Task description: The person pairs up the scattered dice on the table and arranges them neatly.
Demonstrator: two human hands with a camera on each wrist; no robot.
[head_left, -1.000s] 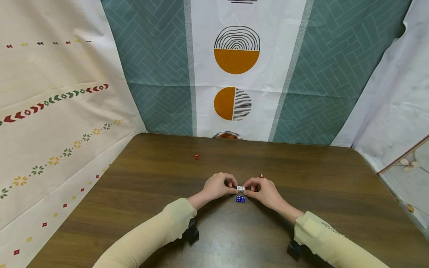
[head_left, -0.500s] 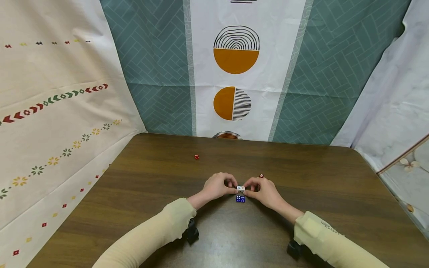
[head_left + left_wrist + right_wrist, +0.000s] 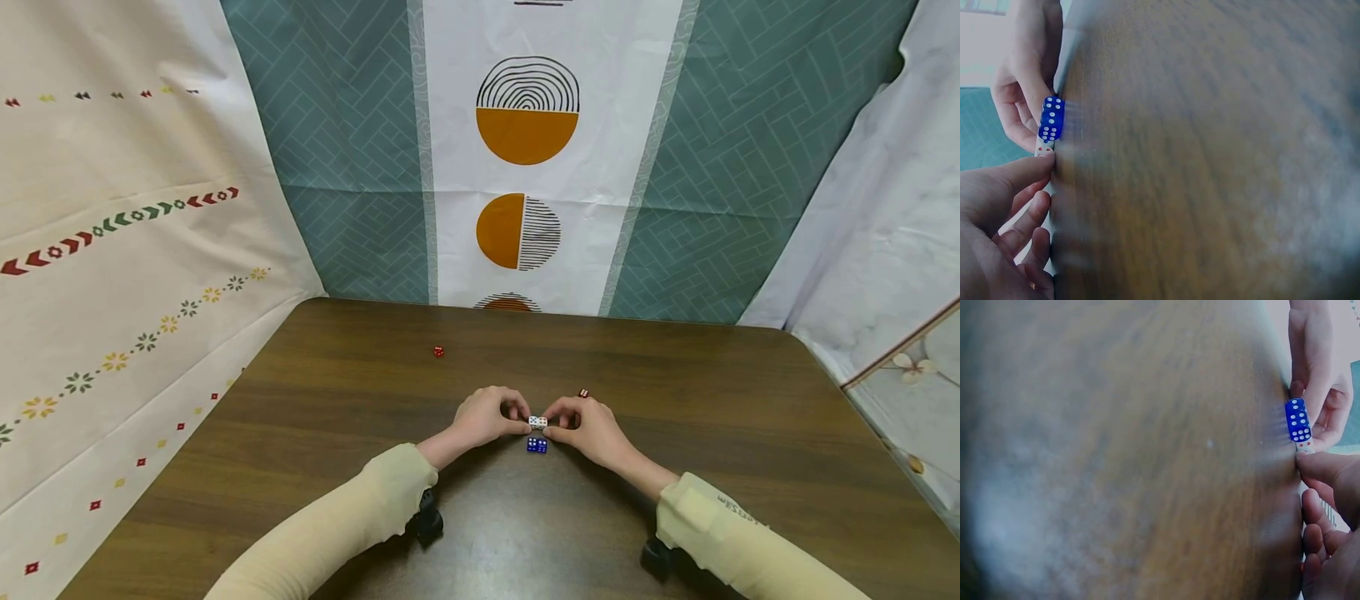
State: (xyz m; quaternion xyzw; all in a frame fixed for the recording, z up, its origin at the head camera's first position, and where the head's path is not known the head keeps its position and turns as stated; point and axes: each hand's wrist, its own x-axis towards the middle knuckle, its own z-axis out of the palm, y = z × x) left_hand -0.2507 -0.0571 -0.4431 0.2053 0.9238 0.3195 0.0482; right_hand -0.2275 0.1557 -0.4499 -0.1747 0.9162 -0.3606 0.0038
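Note:
Two white dice [image 3: 537,422] stand side by side on the table, between my hands. The thumb and index finger of my left hand [image 3: 482,417] pinch the left white die at its outer side. From the other side, my right hand [image 3: 591,429] pinches the right white die the same way. Directly in front of them, nearer the body, sits a pair of blue dice [image 3: 537,446] with white pips, set side by side. Both wrist views show the blue dice [image 3: 1052,117] large, with a white die [image 3: 1305,447] partly hidden behind them and the fingertips.
One red die [image 3: 438,352] lies toward the back left of the brown wooden table [image 3: 345,367]. Another red die [image 3: 583,393] is just behind the right hand's fingers. Patterned cloths [image 3: 360,167] hang along the back and sides.

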